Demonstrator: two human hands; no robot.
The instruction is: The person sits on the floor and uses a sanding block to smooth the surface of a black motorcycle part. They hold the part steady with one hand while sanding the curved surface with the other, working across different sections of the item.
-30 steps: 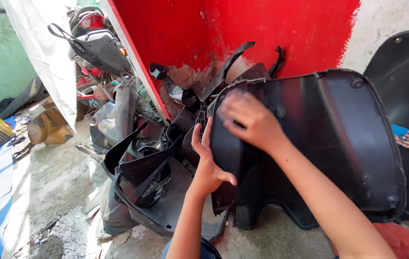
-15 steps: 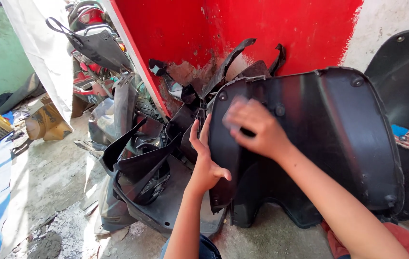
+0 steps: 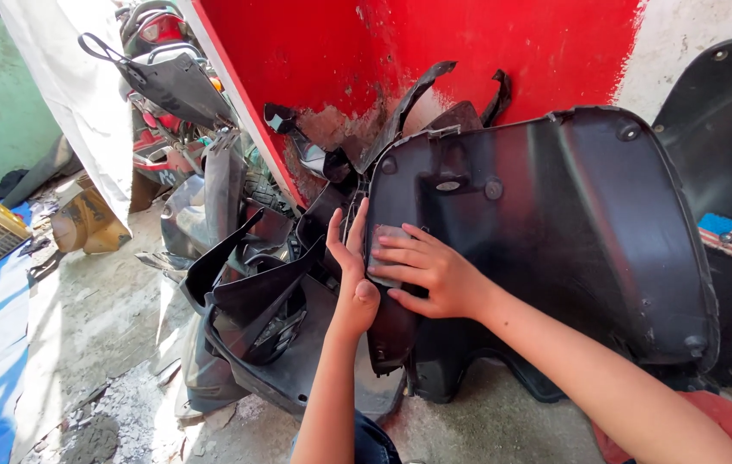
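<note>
Down slides the right hand (image 3: 435,279), from the panel's upper edge to its left side, fingers (image 3: 396,256) spread flat over a small grey pad. Left hand (image 3: 350,275) braces the rim, fingers together and straight. Propped against the red wall (image 3: 366,60), the black scooter panel (image 3: 572,232) looks light, stiff, smooth; best gripped by its rim.

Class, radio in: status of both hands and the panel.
Left hand steadies black panel edge. Right hand presses small grey pad on it. Nothing blocking.

Large black plastic scooter panel (image 3: 572,232) stands upright against red wall (image 3: 366,60).
</note>
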